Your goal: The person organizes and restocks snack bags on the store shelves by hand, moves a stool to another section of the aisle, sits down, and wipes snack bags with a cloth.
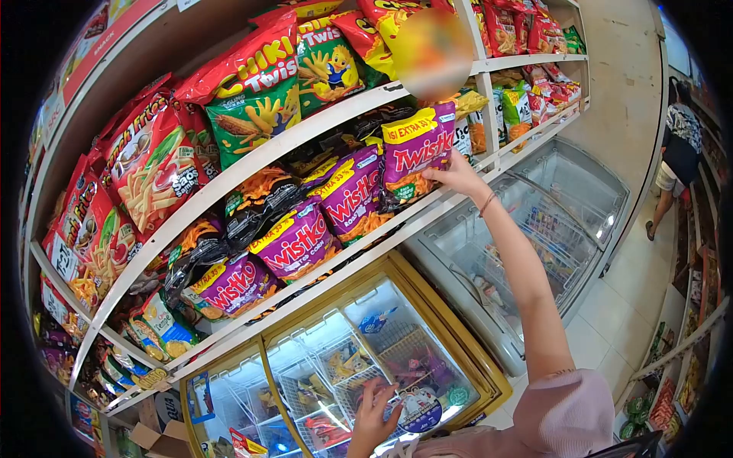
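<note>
Right hand [460, 179] grips purple snack bag [416, 151] by its lower right edge, probably the handiest side to reach, near-upright at middle shelf [416, 214] beside matching bags [351, 191]; from here left hand [374, 418] looks empty, loosely spread over gold freezer [443, 324].

Above the gold-framed freezer [443, 320], the right hand [460, 177] reaches up to a white snack rack [343, 114] and grips a purple Twistko bag [414, 149] by its lower right edge, thumb on the front. The left hand [374, 416] is over the freezer's near side, fingers spread; whether it touches the glass is unclear. More purple bags [296, 240] line the shelf over the freezer, with Chiki Twist bags [256, 103] higher above it. Right of it stands a grey freezer [611, 174]; farther right, a person [682, 130].
</note>
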The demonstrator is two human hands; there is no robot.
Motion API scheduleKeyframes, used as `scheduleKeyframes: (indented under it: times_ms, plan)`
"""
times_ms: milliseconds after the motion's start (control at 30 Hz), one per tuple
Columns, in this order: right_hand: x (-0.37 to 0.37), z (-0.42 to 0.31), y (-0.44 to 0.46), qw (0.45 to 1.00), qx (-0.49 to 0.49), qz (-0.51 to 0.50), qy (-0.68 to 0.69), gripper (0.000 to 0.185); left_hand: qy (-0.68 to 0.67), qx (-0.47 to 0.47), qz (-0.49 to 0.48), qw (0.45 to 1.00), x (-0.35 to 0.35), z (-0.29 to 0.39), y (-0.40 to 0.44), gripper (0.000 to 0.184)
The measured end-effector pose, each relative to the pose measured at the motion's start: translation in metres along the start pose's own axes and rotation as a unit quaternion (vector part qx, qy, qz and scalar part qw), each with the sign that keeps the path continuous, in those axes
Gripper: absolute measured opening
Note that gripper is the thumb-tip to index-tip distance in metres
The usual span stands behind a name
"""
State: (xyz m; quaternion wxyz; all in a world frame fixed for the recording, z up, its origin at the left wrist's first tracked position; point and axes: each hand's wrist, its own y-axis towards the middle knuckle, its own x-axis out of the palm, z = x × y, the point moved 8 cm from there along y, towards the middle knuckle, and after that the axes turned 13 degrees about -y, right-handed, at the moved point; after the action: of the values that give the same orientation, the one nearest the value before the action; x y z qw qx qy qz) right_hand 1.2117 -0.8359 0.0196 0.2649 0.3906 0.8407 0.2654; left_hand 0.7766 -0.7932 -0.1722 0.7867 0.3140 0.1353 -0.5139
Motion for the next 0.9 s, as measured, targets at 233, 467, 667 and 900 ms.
scheduleKeyframes:
  times_ms: [233, 467, 667, 900]
  plan:
    - [-0.001, -0.011, 0.011, 0.998, -0.051, 0.007, -0.032, 0.055, -0.001, 0.009, -0.014, 1.000, 0.005, -0.009, 0.001, 0.045]
    - [0.010, -0.010, 0.011, 0.996, -0.012, -0.052, -0.076, 0.070, 0.052, 0.075, -0.052, 0.995, -0.025, 0.032, 0.089, 0.046]
    - [0.007, -0.014, 0.003, 0.996, -0.057, 0.027, -0.064, 0.081, 0.124, 0.261, 0.033, 0.957, -0.037, 0.112, 0.214, 0.044]
    - [0.011, -0.037, -0.015, 0.974, -0.117, 0.080, -0.177, 0.120, 0.071, 0.213, 0.141, 0.964, -0.034, 0.100, 0.314, 0.040]
